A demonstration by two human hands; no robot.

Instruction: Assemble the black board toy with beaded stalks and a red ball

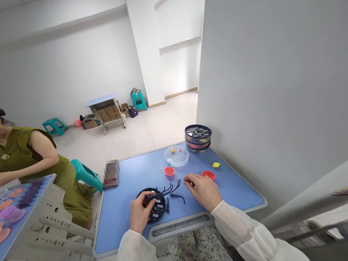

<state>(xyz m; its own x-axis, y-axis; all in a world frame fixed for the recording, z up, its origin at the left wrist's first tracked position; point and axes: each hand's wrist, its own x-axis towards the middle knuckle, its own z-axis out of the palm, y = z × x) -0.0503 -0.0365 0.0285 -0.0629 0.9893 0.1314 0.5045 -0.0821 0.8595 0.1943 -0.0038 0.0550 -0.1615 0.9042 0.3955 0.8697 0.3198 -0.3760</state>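
My left hand (142,210) grips a black branched plastic piece (166,191), whose several thin curved prongs point to the right. Partly hidden under that hand lies a round black disc (158,213) with small coloured and white marks. My right hand (203,190) is pinched just right of the prong tips, apart from them; what its fingers hold, if anything, is too small to make out. Beside the disc lie a loose black curved piece (179,197) and a short black piece (167,205). A red cup (208,176) with small bits inside sits just behind my right hand.
Farther back on the blue table (123,225) are another red cup (169,171), a clear round dish (177,157) holding small balls, stacked round black-rimmed containers (198,137) and a yellow piece (216,165). A person in green (34,160) works at the left table. A wall stands close at right.
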